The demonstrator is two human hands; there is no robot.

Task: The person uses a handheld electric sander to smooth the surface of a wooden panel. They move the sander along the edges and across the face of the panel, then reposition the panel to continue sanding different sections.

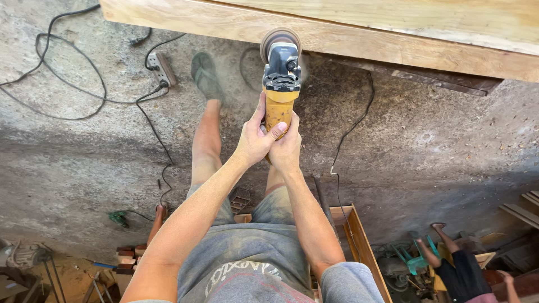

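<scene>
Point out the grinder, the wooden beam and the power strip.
grinder (279,95): head view, on its yellow body above the hands.
wooden beam (348,39): head view, on its lower face right of the disc.
power strip (163,68): head view, on the middle of its top.

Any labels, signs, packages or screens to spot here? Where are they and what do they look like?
No packages, signs or screens.
Printed shirt: bottom centre, on the person holding the grinder; grey, with pale curved lettering.
Grinder label: none readable; yellow body, black head, both hands wrapped round it below the wooden plank.
</scene>
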